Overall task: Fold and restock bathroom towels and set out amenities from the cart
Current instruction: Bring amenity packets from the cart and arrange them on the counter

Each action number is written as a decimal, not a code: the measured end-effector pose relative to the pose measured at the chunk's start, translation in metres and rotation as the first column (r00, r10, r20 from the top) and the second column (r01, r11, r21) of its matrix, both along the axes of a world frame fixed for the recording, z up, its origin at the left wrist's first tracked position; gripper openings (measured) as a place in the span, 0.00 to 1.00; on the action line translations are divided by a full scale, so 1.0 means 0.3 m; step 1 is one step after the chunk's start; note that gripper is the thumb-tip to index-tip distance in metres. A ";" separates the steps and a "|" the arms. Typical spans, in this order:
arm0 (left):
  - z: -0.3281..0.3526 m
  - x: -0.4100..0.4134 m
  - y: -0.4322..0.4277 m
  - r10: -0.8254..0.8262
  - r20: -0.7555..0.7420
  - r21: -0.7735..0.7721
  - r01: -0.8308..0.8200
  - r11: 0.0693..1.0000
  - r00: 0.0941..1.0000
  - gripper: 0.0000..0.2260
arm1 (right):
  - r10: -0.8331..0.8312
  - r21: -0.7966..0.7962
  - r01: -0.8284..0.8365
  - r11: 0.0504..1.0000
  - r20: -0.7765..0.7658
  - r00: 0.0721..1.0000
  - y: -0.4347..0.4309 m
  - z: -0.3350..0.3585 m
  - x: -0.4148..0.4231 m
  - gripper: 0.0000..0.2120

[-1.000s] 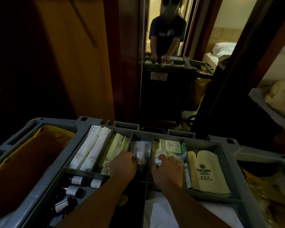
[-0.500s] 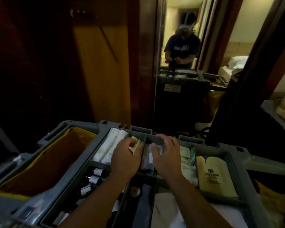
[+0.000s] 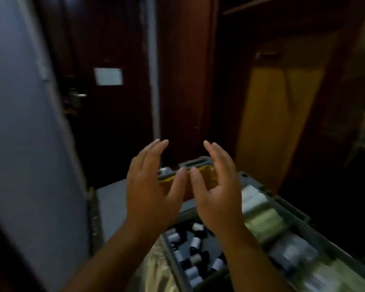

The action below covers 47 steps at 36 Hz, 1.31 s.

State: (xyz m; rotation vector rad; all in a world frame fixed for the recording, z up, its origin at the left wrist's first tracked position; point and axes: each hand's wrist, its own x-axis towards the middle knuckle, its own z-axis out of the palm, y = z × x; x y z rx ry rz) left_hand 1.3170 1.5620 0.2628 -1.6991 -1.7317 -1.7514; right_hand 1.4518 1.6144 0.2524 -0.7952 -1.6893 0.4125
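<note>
Change: both hands are lifted out of the cart [image 3: 299, 216] compartments, where they were busy among the packets half a second ago, and the view is turned to the left, toward the dark door [image 3: 114, 123].
Left hand [image 3: 150, 192]: it is raised above the cart end, with straight, slightly spread fingers and the palm turned inward; nothing is seen in it.
Right hand [image 3: 217, 186]: it is held in the same way, palm facing the left one, thumbs nearly meeting; nothing is held.
Amenities: the small bottles [image 3: 195, 244] are left lying in their compartment under the wrists, and the pale packets [image 3: 266, 220] in the compartments to the right; much is blurred.
Towels: none can be seen.
Meaning for task: it is judged that no item is taken away in this moment, so the setting out is not yet begun from here.
Edges: the grey cart rim and the yellow bag [image 3: 208, 175] lie just below the hands; a pale grey panel [image 3: 30, 123] stands close at the left.
Open room: a strip of floor [image 3: 112, 207] is left between the panel and the cart, leading to the door with its notice [image 3: 108, 76] and handle [image 3: 76, 98].
Caution: the passage seems narrow, so elbows should be kept in.
</note>
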 end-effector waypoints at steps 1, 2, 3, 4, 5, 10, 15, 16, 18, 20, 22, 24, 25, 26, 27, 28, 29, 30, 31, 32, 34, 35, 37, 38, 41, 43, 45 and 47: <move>0.008 -0.040 -0.043 0.055 -0.008 0.012 -0.055 0.998 0.998 0.28 | 0.052 0.020 -0.052 0.998 -0.015 0.999 -0.011 0.004 -0.049 0.27; 0.015 -0.078 -0.088 0.111 -0.020 0.021 -0.110 0.994 0.994 0.29 | 0.107 0.032 -0.106 0.994 -0.032 0.994 -0.027 0.010 -0.099 0.27; 0.022 -0.116 -0.133 0.162 -0.029 0.028 -0.161 0.987 0.986 0.30 | 0.161 0.036 -0.159 0.987 -0.045 0.986 -0.047 0.014 -0.151 0.28; 0.031 -0.152 -0.178 0.209 -0.032 0.033 -0.208 0.977 0.977 0.30 | 0.213 0.040 -0.212 0.977 -0.053 0.976 -0.068 0.018 -0.204 0.28; 0.040 -0.187 -0.222 0.256 -0.034 0.037 -0.255 0.966 0.966 0.30 | 0.267 0.055 -0.264 0.963 -0.058 0.962 -0.092 0.021 -0.254 0.28; 0.062 -0.355 -0.444 0.468 -0.068 0.077 -0.463 0.883 0.881 0.30 | 0.496 0.136 -0.489 0.861 -0.022 0.868 -0.238 0.049 -0.504 0.28; 0.077 -0.487 -0.635 0.614 -0.078 0.133 -0.602 0.787 0.785 0.29 | 0.641 0.184 -0.628 0.756 -0.011 0.768 -0.392 0.069 -0.718 0.27; 0.077 -0.523 -0.689 0.647 -0.064 0.134 -0.636 0.760 0.760 0.28 | 0.677 0.193 -0.664 0.722 -0.005 0.736 -0.439 0.076 -0.776 0.27; 0.081 -0.624 -0.815 0.717 -0.024 0.151 -0.706 0.692 0.697 0.28 | 0.736 0.211 -0.721 0.660 0.008 0.677 -0.555 0.091 -0.912 0.27; 0.088 -0.721 -0.929 0.764 0.001 0.166 -0.754 0.636 0.645 0.27 | 0.788 0.203 -0.774 0.600 0.017 0.615 -0.663 0.096 -1.042 0.26; 0.080 -0.819 -1.034 0.802 -0.012 0.172 -0.789 0.590 0.597 0.27 | 0.826 0.204 -0.812 0.547 0.027 0.564 -0.775 0.098 -1.153 0.26; 0.077 -0.903 -1.135 0.836 -0.025 0.165 -0.823 0.544 0.548 0.27 | 0.854 0.187 -0.841 0.508 0.018 0.520 -0.870 0.088 -1.261 0.26; 0.077 -0.945 -1.182 0.853 -0.026 0.161 -0.840 0.519 0.522 0.27 | 0.866 0.189 -0.851 0.489 0.005 0.499 -0.915 0.084 -1.313 0.26; 0.074 -0.988 -1.230 0.868 -0.027 0.157 -0.855 0.494 0.496 0.27 | 0.876 0.198 -0.859 0.473 -0.004 0.482 -0.960 0.081 -1.365 0.25; 0.071 -1.025 -1.277 0.883 -0.033 0.151 -0.871 0.468 0.469 0.27 | 0.886 0.201 -0.867 0.456 -0.011 0.463 -1.000 0.076 -1.417 0.25; 0.068 -1.061 -1.325 0.894 -0.043 0.137 -0.884 0.447 0.445 0.27 | 0.897 0.198 -0.877 0.437 -0.019 0.442 -1.038 0.072 -1.468 0.25; 0.063 -1.098 -1.374 0.906 -0.048 0.116 -0.898 0.424 0.421 0.27 | 0.904 0.196 -0.886 0.421 -0.016 0.427 -1.075 0.069 -1.520 0.25; 0.058 -1.134 -1.420 0.916 -0.047 0.089 -0.911 0.402 0.399 0.28 | 0.909 0.200 -0.891 0.409 -0.001 0.417 -1.113 0.068 -1.567 0.25; 0.053 -1.168 -1.465 0.925 -0.045 0.062 -0.923 0.379 0.377 0.28 | 0.915 0.199 -0.898 0.392 0.017 0.403 -1.152 0.064 -1.615 0.25; 0.048 -1.204 -1.510 0.935 -0.039 0.038 -0.935 0.354 0.352 0.28 | 0.926 0.187 -0.912 0.366 0.022 0.376 -1.194 0.058 -1.662 0.25; 0.029 -1.274 -1.594 0.952 -0.023 0.007 -0.952 0.305 0.305 0.28 | 0.950 0.149 -0.941 0.305 0.025 0.312 -1.278 0.040 -1.753 0.26; 0.017 -1.307 -1.634 0.960 -0.017 -0.010 -0.960 0.281 0.281 0.28 | 0.960 0.127 -0.954 0.272 0.028 0.278 -1.320 0.029 -1.795 0.26; -0.014 -1.372 -1.708 0.974 -0.014 -0.054 -0.973 0.224 0.225 0.28 | 0.978 0.070 -0.977 0.201 0.037 0.204 -1.398 0.001 -1.878 0.27; -0.032 -1.404 -1.742 0.981 -0.014 -0.079 -0.979 0.190 0.192 0.28 | 0.985 0.042 -0.985 0.168 0.043 0.170 -1.433 -0.013 -1.918 0.27; -0.078 -1.504 -1.835 0.996 -0.026 -0.134 -0.988 0.081 0.085 0.28 | 0.995 -0.024 -0.996 0.085 0.054 0.083 -1.533 -0.053 -2.049 0.26; -0.098 -1.572 -1.893 0.999 -0.023 -0.157 -0.987 0.021 0.025 0.28 | 0.998 -0.045 -0.998 0.031 0.054 0.029 -1.600 -0.076 -2.148 0.25; -0.111 -1.640 -1.951 0.999 -0.031 -0.180 -0.983 -0.038 -0.032 0.28 | 0.998 -0.056 -0.998 -0.020 0.061 -0.023 -1.669 -0.093 -2.249 0.26; -0.118 -1.700 -2.013 0.994 -0.046 -0.197 -0.975 -0.107 -0.100 0.29 | 0.993 -0.070 -0.994 -0.079 0.077 -0.084 -1.747 -0.100 -2.344 0.26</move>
